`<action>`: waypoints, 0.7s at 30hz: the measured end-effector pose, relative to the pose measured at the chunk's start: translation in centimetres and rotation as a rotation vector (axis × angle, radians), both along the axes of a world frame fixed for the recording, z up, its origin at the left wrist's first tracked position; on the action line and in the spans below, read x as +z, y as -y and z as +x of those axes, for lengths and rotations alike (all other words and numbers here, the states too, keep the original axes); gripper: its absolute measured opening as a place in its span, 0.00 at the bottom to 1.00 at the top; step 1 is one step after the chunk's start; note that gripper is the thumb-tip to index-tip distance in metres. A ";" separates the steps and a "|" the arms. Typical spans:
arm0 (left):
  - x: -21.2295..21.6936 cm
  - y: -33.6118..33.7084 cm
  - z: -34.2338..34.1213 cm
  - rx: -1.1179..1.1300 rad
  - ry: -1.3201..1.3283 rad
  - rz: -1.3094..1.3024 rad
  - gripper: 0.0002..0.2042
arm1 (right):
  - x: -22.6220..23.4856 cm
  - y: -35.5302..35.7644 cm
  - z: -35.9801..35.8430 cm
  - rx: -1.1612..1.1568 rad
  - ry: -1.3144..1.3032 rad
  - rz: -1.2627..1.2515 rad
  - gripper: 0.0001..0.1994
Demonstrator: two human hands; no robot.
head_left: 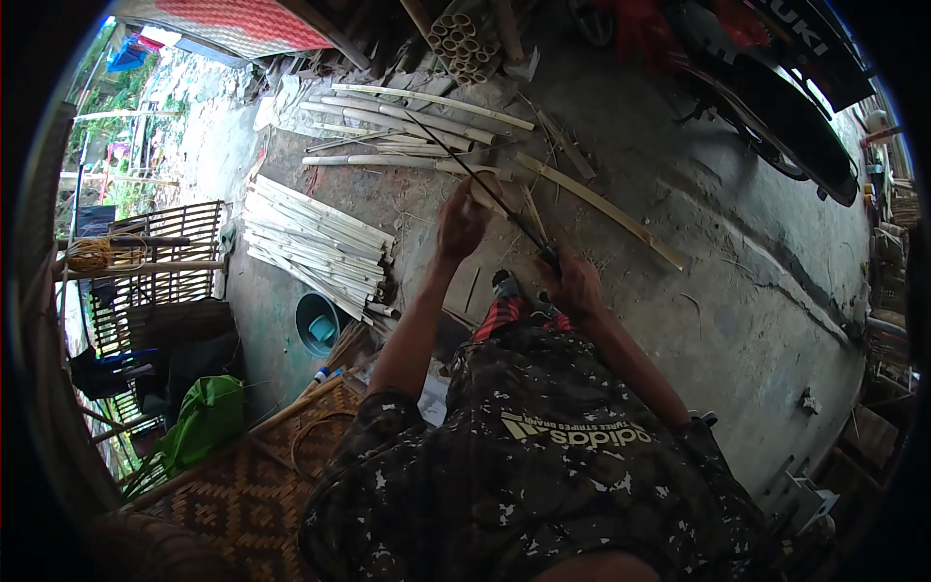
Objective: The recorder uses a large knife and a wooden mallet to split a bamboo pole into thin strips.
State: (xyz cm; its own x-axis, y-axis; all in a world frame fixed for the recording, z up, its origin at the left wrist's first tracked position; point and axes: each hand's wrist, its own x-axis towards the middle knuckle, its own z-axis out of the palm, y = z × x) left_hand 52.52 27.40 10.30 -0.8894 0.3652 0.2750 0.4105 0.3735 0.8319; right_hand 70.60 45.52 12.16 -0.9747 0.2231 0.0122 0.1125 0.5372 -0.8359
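Note:
My right hand (574, 285) is closed around the dark handle of a long-bladed knife (550, 256). Its thin dark blade points forward and to the left, past my left hand. My left hand (463, 223) is raised beside the blade, its fingers closed on a pale piece of bamboo (488, 196) that lies along the blade. Whether the blade's edge touches the bamboo is hard to make out. Beyond my hands, several bamboo poles (427, 124) lie on the floor. A split bamboo length (606, 213) rests to the right of them.
Pale split strips (315, 238) are heaped at left, near a dark bucket (318, 325). Bundled bamboo tubes (461, 48) stand at the far side. A motorcycle (766, 107) occupies the far right. A woven bamboo panel (233, 466) and a green cloth (204, 417) are at near left.

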 end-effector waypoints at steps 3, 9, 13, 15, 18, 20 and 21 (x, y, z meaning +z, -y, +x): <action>0.1 4.2 -1.4 0.274 -0.054 0.107 0.26 | 0.4 0.3 -0.3 0.030 -0.003 0.008 0.14; 23.2 0.4 -11.3 0.357 -0.891 0.141 0.19 | 0.5 -0.8 0.0 0.052 0.025 0.069 0.15; 19.8 -0.6 -16.8 0.139 -1.211 -0.373 0.17 | 1.4 -0.5 0.6 0.058 0.112 0.081 0.16; 7.7 0.1 -15.9 -0.247 -0.446 -0.663 0.17 | 3.3 0.3 0.0 0.124 0.163 0.121 0.16; 1.3 0.1 -13.4 -0.284 -0.450 -0.601 0.20 | 0.4 0.3 1.6 0.135 0.273 0.167 0.18; 1.1 -0.1 -12.8 -0.334 -0.504 -0.587 0.20 | 0.4 0.2 2.3 0.177 0.318 0.171 0.19; 1.2 -0.1 -13.0 -0.336 -0.488 -0.548 0.20 | 0.3 0.1 2.0 0.163 0.322 0.160 0.19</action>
State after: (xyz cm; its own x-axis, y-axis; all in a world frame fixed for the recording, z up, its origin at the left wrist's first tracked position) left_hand 39.54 27.48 11.51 -0.5340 0.7872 0.3085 0.8431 0.4686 0.2637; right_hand 72.59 45.38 12.44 -0.9569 0.0855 -0.2775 0.2578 0.6901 -0.6763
